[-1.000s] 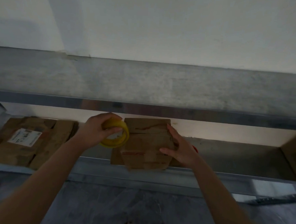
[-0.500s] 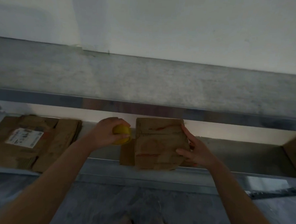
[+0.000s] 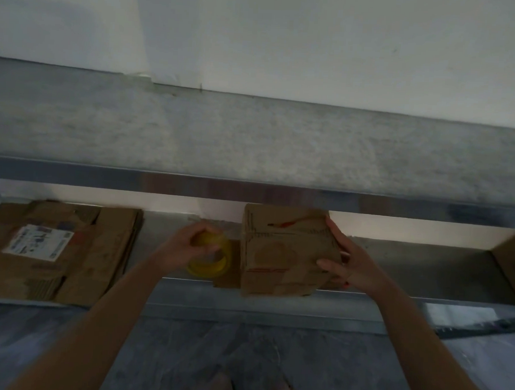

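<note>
Yellow catches the eye first: from the head view, a tape roll [image 3: 209,259] sits in the left hand [image 3: 184,249], fingers curled over its rim, just left of a small cardboard box [image 3: 286,253]. The box stands at the front of a steel shelf [image 3: 425,263], its near edge over the lip. The right hand [image 3: 347,269] lies spread against its right side, fingers fairly straight and thumb on the top face. It is bracing the box rather than clutching it, I'd judge, so that it won't slide while tape goes on.

Flattened cartons [image 3: 68,253], one bearing a white label [image 3: 40,242], lie well to the left on the same shelf. Another carton [image 3: 512,262] pokes in at the far right. A grey slab [image 3: 253,141] hangs low overhead, leaving little room to lift the roll above the box.
</note>
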Available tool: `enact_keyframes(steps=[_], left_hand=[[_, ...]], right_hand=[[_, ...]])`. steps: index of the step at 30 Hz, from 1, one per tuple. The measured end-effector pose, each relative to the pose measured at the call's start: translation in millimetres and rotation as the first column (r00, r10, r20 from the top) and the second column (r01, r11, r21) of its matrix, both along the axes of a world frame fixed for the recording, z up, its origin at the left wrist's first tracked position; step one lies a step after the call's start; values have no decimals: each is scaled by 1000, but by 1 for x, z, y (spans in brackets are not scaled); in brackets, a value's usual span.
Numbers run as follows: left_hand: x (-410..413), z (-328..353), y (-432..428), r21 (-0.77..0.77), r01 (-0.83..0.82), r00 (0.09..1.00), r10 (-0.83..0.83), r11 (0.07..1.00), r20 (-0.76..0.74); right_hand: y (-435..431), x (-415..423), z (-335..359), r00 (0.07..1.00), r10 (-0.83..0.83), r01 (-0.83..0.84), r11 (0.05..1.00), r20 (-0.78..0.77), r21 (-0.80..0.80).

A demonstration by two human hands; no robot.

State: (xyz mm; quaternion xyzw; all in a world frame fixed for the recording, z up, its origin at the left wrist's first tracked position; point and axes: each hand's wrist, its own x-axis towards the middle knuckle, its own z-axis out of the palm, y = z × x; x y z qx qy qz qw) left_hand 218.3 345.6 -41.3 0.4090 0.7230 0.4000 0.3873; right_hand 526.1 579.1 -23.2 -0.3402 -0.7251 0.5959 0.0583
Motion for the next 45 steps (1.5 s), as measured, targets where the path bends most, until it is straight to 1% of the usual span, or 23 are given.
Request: enact_keyframes(steps=[2,3,4,6,8,11,14,16,17,20,21,22,24,25,26,27,28,33,36,39,41,42,45], left_hand=[[-1,-5,7,-89,-14,971,-7,996,-238],[1,-7,12,-108,-35,946,-2,994,-325],[3,-8,16,-106,-58,934,17,993,-356],[5,-8,18,-74,-86,935,55,993,-351],[4,-7,14,-22,-74,933,62,997,-355],[5,1,10,7,-47,930,46,999,-366],[8,9,14,-22,-61,926,48,998,-375],[13,10,16,-33,-67,916,48,997,-398],[15,11,17,-35,-75,913,55,997,-405],[22,11,18,-50,-125,905,93,991,-416],[25,11,17,-57,-142,900,104,988,-424],[27,11,17,-65,-156,895,113,986,-432],[32,12,15,-78,-175,881,121,981,-458],[34,13,14,-85,-187,874,126,979,-469],[36,14,13,-99,-201,869,131,975,-478],[38,15,12,-116,-217,865,135,969,-483],[40,15,11,-133,-234,864,143,963,-484],[49,15,9,-169,-306,851,189,937,-490],[56,18,7,-188,-301,846,170,935,-505],[60,23,5,-184,-315,844,186,931,-503],[62,28,4,-170,-328,836,201,929,-510],[63,30,3,-167,-335,833,209,927,-512],[66,36,4,-158,-350,835,231,924,-500]], right_hand=[[-1,-1,0,1000,10,-10,1000,1,17],[-1,-1,1,1000,11,-11,1000,5,21],[-1,-1,0,1000,11,-11,1000,6,26],[-1,-1,-1,1000,17,-17,999,16,44],[-1,-1,1,998,42,-45,996,42,79],[-1,0,4,990,92,-110,976,106,187],[1,4,5,966,99,-190,896,238,400],[1,12,1,958,111,-240,817,264,525],[2,18,-3,964,108,-230,796,243,559],[9,44,-17,980,0,-117,804,197,583],[13,55,-25,979,-30,-115,744,204,658],[17,63,-35,978,-33,-136,650,206,748],[23,73,-60,935,-6,-301,515,354,802],[23,76,-71,897,-30,-346,574,441,742],[25,79,-82,859,-75,-352,634,507,689],[28,80,-92,837,-98,-335,685,538,646],[31,79,-103,832,-105,-332,692,544,641],[39,57,-121,796,-102,-407,641,597,651],[42,55,-124,797,-91,-396,668,597,630],[47,71,-132,763,-52,-496,592,644,635],[50,79,-132,777,-93,-446,616,623,649],[51,80,-131,793,-117,-399,642,598,655],[49,79,-125,851,-206,-234,674,483,701]])
